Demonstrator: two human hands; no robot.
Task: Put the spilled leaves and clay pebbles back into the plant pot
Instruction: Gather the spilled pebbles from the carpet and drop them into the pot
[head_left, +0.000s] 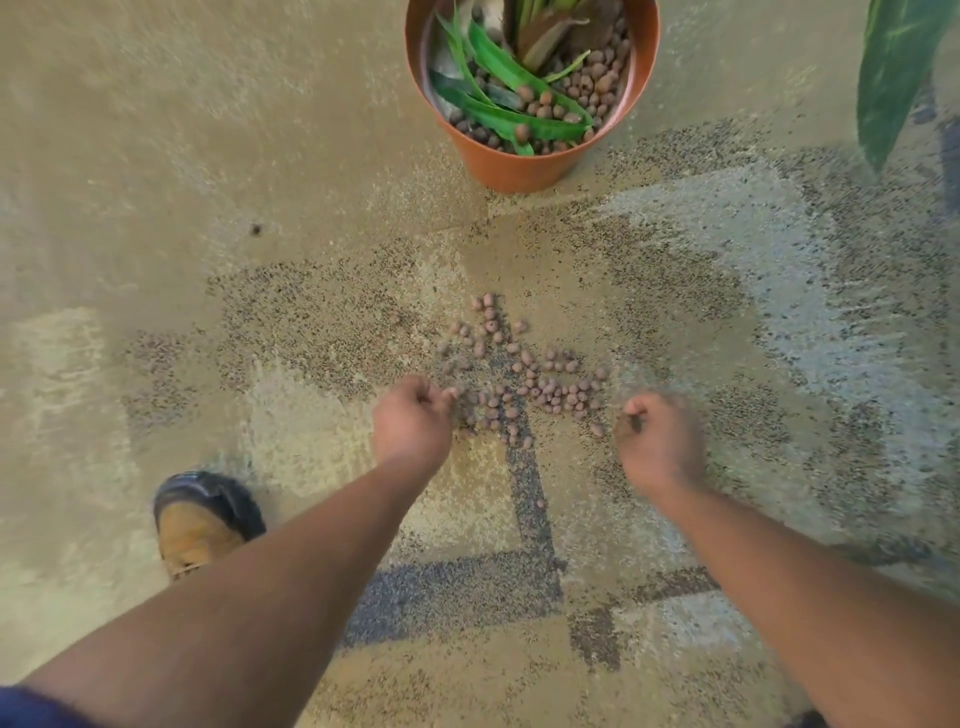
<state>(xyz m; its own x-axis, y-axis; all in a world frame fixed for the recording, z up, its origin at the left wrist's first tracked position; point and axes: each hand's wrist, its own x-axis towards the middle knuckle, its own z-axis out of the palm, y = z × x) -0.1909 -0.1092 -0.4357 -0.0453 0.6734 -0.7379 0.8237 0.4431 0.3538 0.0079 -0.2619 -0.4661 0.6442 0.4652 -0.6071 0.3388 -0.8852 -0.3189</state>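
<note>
A terracotta plant pot (524, 166) stands on the carpet at the top centre, holding green leaves (498, 67) and brown clay pebbles (587, 88). A loose pile of spilled clay pebbles (524, 384) lies on the carpet below it. My left hand (413, 423) is at the pile's left edge, fingers curled shut on a few pebbles. My right hand (657, 441) is a blurred fist just right of the pile; nothing shows inside it. No spilled leaves are visible on the floor.
Patterned beige, grey and dark carpet (260, 182) covers the floor. My tan and black shoe (200, 519) is at the lower left. A large green leaf of another plant (893, 73) hangs in at the top right.
</note>
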